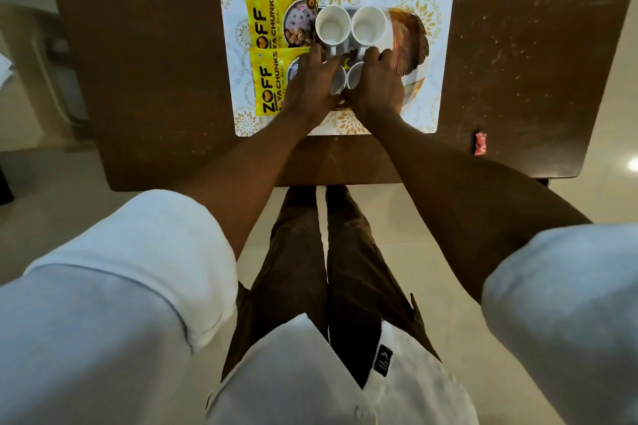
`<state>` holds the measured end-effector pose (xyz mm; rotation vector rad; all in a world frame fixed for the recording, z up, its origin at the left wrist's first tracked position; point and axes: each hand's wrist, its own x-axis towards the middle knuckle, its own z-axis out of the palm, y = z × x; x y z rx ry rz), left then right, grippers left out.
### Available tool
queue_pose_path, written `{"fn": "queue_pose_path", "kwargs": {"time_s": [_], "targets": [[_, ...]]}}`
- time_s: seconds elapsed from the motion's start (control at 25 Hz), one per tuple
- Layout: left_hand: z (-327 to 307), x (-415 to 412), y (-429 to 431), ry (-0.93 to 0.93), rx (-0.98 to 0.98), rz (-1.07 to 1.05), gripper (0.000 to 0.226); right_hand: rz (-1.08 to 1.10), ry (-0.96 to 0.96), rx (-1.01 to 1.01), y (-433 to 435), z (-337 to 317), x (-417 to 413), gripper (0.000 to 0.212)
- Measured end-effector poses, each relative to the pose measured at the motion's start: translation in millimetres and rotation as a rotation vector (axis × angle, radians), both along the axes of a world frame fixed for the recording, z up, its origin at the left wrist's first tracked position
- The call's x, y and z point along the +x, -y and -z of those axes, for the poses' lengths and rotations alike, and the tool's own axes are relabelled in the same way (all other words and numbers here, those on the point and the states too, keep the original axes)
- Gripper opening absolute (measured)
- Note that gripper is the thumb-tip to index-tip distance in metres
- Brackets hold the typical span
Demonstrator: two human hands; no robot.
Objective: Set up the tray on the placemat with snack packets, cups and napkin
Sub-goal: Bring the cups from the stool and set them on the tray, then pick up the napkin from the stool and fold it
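A white placemat (438,45) with gold flowers lies on the dark table. On it, at the left, are two yellow snack packets (266,17) (269,79). Two white cups (332,25) (368,26) stand side by side at the middle back. In front of them are two more white cups. My left hand (310,79) is wrapped around the left one (338,81) and my right hand (376,83) around the right one (355,74). A brown and orange patterned tray (412,41) shows to the right of the cups, partly hidden by my right hand.
The dark brown table (155,62) has its front edge close to my legs. A small red sachet (480,143) lies near the table's front right. Pale floor surrounds the table.
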<state>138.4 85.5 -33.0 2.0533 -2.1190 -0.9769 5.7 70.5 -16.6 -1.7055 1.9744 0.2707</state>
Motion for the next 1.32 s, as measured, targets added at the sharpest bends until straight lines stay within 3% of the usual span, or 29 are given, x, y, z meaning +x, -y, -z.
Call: {"fn": "queue_pose_path", "kwargs": {"time_s": [0.36,0.6,0.68,0.92,1.12,1.32], "targets": [[6.3,3.6,-12.4,-0.03,-0.013,-0.044,0.092,0.013,0.094,-0.031,-6.9,-3.9,-5.3,0.08],[-45.3,3.0,-35.3,-0.03,0.008,-0.105,0.097,0.066,0.087,-0.013,-33.9,-46.4,-28.4,0.094],[-80.8,4.6,-38.6,-0.009,-0.01,-0.115,0.09,0.063,0.077,-0.038,-23.8,-81.3,-30.2,0.102],[-220.9,26.3,59.8,0.055,-0.122,-0.082,0.091,-0.085,0.052,-0.217,90.1,-236.8,-18.3,0.087],[-394.9,94.8,163.5,0.13,-0.366,-0.254,0.099,-0.161,0.096,-0.524,208.0,-408.3,7.2,0.093],[-556.9,189.5,189.7,0.247,-0.642,-0.439,0.101,-0.292,0.207,-0.786,270.7,-544.5,76.1,0.096]]}}
